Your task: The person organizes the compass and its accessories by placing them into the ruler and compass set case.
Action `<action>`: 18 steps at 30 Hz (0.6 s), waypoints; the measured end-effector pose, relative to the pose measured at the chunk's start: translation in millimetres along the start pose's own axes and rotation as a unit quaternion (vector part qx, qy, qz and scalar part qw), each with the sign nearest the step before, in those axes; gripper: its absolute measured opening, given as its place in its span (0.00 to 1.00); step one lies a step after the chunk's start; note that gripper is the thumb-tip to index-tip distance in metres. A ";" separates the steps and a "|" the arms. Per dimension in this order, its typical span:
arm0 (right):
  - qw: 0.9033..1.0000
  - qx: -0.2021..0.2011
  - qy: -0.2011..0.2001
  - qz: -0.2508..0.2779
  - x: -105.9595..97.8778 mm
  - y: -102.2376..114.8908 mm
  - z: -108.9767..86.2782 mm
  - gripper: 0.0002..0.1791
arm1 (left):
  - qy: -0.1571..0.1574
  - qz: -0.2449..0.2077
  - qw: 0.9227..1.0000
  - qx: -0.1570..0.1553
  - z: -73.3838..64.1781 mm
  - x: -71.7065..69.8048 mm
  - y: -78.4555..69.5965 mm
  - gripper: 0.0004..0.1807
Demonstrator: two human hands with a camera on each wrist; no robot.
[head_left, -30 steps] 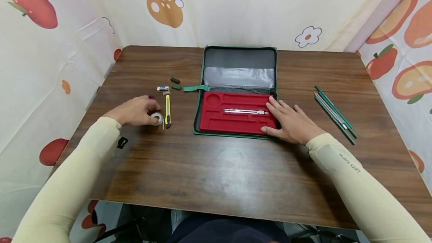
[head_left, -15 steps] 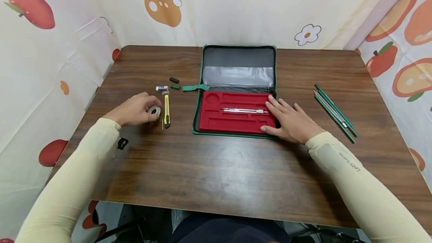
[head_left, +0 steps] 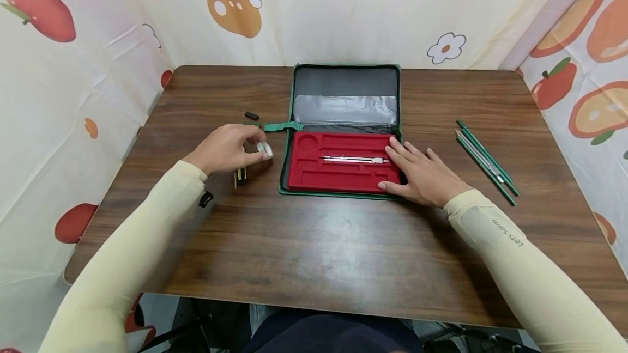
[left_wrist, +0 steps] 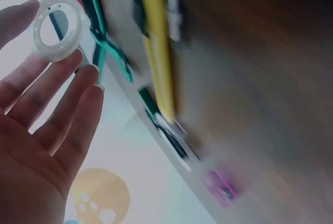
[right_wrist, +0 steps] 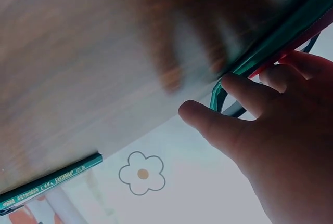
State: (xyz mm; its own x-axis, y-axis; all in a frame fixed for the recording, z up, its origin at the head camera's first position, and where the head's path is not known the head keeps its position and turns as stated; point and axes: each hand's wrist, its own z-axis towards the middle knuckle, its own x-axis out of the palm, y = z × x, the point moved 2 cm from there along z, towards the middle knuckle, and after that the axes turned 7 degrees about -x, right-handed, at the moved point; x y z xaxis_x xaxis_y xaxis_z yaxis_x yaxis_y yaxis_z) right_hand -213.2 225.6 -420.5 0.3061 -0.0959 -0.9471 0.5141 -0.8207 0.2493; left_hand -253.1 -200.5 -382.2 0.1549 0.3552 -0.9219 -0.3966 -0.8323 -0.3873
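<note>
My left hand [head_left: 223, 148] pinches a small whitish roll of tape [head_left: 265, 150] between thumb and fingers, above the table left of an open green zip case. The roll [left_wrist: 76, 24] appears in the left wrist view as a pale ring with an open centre. Partly hidden below that hand lies a yellow utility knife [left_wrist: 158, 47]. My right hand [head_left: 424, 178] rests with extended fingers on the right edge of the case's red tray [head_left: 343, 181]. A slim silver drawing compass [head_left: 355, 160] lies in the tray's middle slot.
Several green pencils [head_left: 485, 159] lie at the right. A small black block [head_left: 252, 115] sits behind the left hand, near the case's green strap [head_left: 283, 126]. The grey lid [head_left: 348, 80] stands open at the back. A blurred pink object [left_wrist: 221, 186] lies on the table.
My left hand has lifted the roll of tape and carried it rightward over the utility knife, toward the case. The right hand stays where it was.
</note>
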 end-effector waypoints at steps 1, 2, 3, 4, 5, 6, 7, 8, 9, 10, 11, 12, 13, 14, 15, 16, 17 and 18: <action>1.000 0.001 0.001 -0.001 -0.2 0.0 -0.2 0.55 | -0.001 0.005 1.000 0.007 3.5 0.8 -3.8 0.18; 1.000 0.001 0.001 0.000 -0.4 0.0 -0.3 0.55 | -0.004 0.010 1.000 0.015 6.9 1.6 -7.5 0.18; 1.000 0.001 0.001 0.001 -0.6 0.0 -0.6 0.55 | -0.006 0.017 1.000 0.021 10.2 2.5 -11.0 0.19; 1.000 0.002 0.001 0.001 -0.6 -0.2 -0.5 0.55 | -0.008 0.023 0.999 0.025 13.3 3.3 -14.3 0.19; 1.000 0.002 0.002 0.000 -0.4 -0.5 -0.4 0.55 | -0.010 0.029 0.999 0.027 16.2 4.2 -17.5 0.19; 1.000 0.002 0.003 0.001 -0.5 -0.5 -0.3 0.55 | -0.013 0.034 0.999 0.032 19.1 5.0 -20.8 0.19; 1.000 0.002 0.003 0.001 -0.5 -0.6 -0.3 0.55 | -0.015 0.037 0.999 0.034 21.9 5.9 -24.1 0.19; 1.000 0.003 0.005 0.001 -0.4 -1.0 -0.2 0.55 | -0.018 0.041 0.998 0.038 24.9 6.8 -27.3 0.20; 1.000 0.004 0.004 0.001 -0.3 -1.1 -0.1 0.55 | -0.021 0.047 0.998 0.043 28.1 8.0 -30.6 0.20; 1.000 0.005 0.005 0.002 -0.1 -1.3 -0.2 0.55 | -0.023 0.052 0.997 0.047 31.4 9.1 -34.2 0.20; 1.000 0.006 0.006 0.002 0.1 -1.4 -0.3 0.55 | -0.025 0.057 0.997 0.053 34.6 10.3 -37.7 0.21; 1.000 0.006 0.005 0.004 -0.1 -1.2 -0.5 0.55 | -0.026 0.061 0.996 0.057 37.6 11.5 -41.0 0.21; 1.000 0.007 0.005 0.003 0.1 -1.6 -0.3 0.55 | -0.026 0.069 0.996 0.059 40.6 13.1 -43.6 0.21; 1.000 0.007 0.004 0.004 0.0 -1.4 -0.5 0.55 | -0.025 0.077 0.995 0.060 43.1 14.5 -46.1 0.21; 1.000 0.006 0.003 0.005 -0.2 -1.1 -0.5 0.55 | -0.023 0.084 0.994 0.060 45.1 16.0 -48.0 0.20; 1.000 0.006 0.003 0.005 -0.5 -0.7 -0.4 0.55 | -0.021 0.090 0.994 0.059 46.9 17.5 -49.4 0.20; 1.000 0.005 0.003 0.006 -1.0 -0.3 -0.3 0.55 | -0.019 0.095 0.994 0.058 48.2 18.7 -50.5 0.20; 1.000 0.004 0.002 0.006 -1.6 0.1 -0.5 0.54 | -0.018 0.100 0.993 0.057 49.5 20.0 -51.0 0.20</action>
State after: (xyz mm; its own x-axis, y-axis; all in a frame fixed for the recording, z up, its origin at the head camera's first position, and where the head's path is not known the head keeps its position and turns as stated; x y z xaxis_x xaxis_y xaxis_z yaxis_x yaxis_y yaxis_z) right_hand -213.3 226.0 -418.9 0.3155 -0.1037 -0.9432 0.5034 -0.8243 0.2590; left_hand -274.5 -129.9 -380.3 0.0310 0.2034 -0.9786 -0.5171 -0.8346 -0.1898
